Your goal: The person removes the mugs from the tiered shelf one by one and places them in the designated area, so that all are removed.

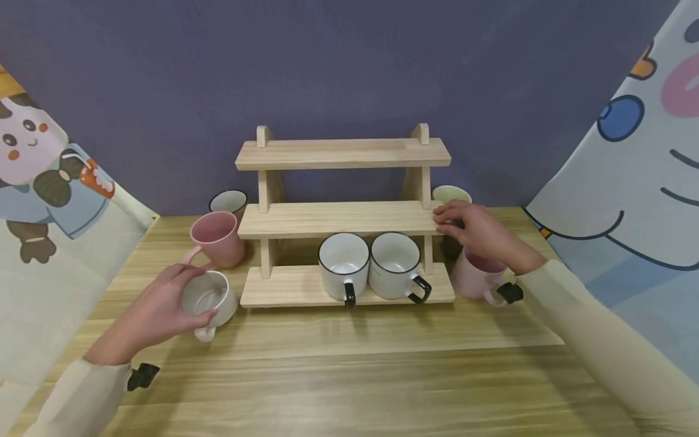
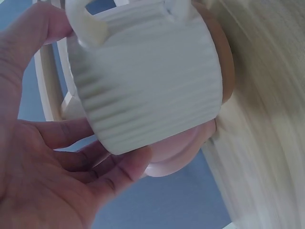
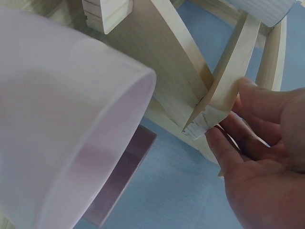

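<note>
My left hand (image 1: 166, 303) grips a white ribbed mug (image 2: 147, 76) by its sides, thumb on one side and fingers on the other. In the left wrist view the mug's base is tan. It is at the left of the wooden shelf, its handle facing the front. My right hand (image 1: 472, 227) holds the right end of the wooden shelf's middle tier (image 1: 338, 218), pinching it between thumb and fingers. Two white mugs with black rims, a left one (image 1: 344, 267) and a right one (image 1: 395, 266), stand side by side on the lowest tier.
Left of the shelf stand a pink mug (image 1: 221, 240) and a dark-rimmed cup (image 1: 229, 201). On the right are a pale pink mug (image 1: 474, 276), below my right hand, and a light-green-lined cup (image 1: 452, 193). A dark wall (image 1: 349, 67) rises behind.
</note>
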